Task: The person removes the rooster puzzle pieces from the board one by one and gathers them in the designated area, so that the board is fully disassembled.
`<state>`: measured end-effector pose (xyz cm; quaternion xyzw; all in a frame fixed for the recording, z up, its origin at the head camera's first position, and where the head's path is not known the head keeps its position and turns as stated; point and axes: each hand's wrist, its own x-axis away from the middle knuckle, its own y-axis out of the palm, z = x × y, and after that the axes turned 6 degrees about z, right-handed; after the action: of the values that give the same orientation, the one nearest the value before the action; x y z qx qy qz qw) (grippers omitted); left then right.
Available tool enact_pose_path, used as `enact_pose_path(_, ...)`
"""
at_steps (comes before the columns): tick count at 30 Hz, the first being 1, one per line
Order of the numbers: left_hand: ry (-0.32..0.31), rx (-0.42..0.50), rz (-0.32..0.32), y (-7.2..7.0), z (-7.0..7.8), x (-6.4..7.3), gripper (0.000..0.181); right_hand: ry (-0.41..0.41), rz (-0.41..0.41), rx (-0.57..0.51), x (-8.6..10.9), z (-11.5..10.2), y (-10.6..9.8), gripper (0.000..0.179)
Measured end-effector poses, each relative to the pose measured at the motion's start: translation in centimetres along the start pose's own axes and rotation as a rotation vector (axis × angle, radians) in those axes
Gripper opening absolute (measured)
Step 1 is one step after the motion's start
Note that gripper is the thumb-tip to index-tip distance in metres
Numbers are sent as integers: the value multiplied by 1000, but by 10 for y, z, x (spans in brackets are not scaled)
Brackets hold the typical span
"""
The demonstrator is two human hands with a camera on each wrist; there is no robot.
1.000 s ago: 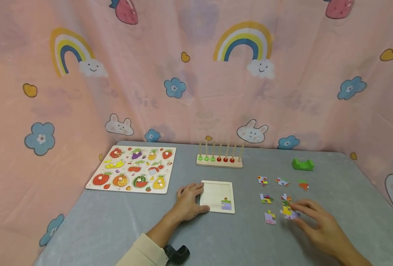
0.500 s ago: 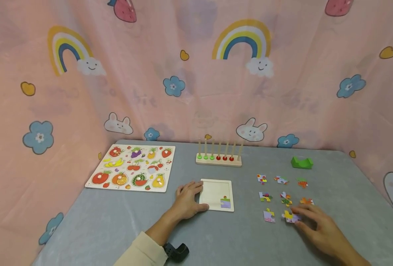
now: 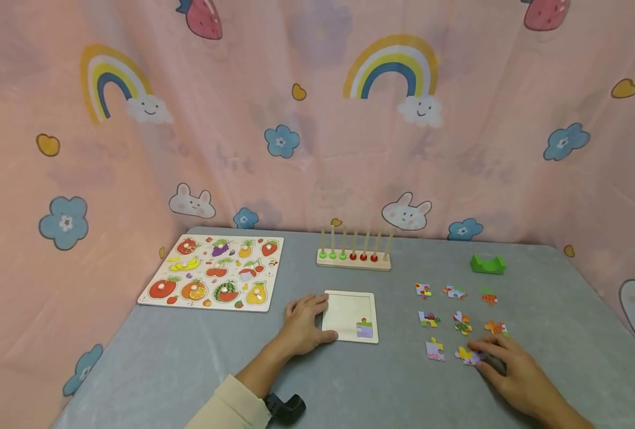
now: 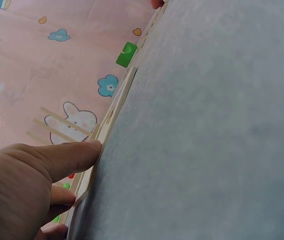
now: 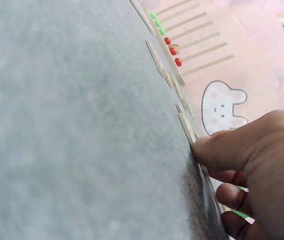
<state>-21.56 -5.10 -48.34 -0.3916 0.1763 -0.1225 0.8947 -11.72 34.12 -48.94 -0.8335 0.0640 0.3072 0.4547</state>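
My left hand [image 3: 306,326] holds the left side of a small square wooden puzzle tray [image 3: 341,316], thumb at its near corner and fingers at the far one. One green and purple jigsaw piece [image 3: 365,328] lies inside the tray's near right corner. At the right, my right hand [image 3: 516,370] pinches a yellow and lilac jigsaw piece [image 3: 465,356] between thumb and forefinger, low at the tabletop. In the right wrist view the thumb [image 5: 206,150] is against the edge of a thin piece [image 5: 186,127]. Several other jigsaw pieces [image 3: 428,319] lie in loose rows around it.
A fruit knob puzzle board [image 3: 201,289] lies at the back left. Behind the tray stands a wooden peg rack [image 3: 353,261] with green and red beads. A green notched block [image 3: 488,265] sits at the back right, before a pink patterned curtain [image 3: 317,119].
My right hand has drawn slightly down and right with the yellow and lilac piece, apart from the piece above it. An orange piece has come into view. The left hand stays on the tray.
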Motion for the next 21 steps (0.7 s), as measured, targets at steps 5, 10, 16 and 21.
enact_pose_path(5,9,10,3,2,0,2,66,-60,41,18,-2,-4,-2,44)
enact_pose_path(10,9,14,10,0,0,2,65,-82,60,40,-13,-17,-7,45)
enact_pose_path(16,12,14,9,0,0,1,65,-91,94,-8,-29,-35,-14,50)
enact_pose_path(21,13,10,13,0,0,1,65,-156,110,-66,-47,-52,-16,56)
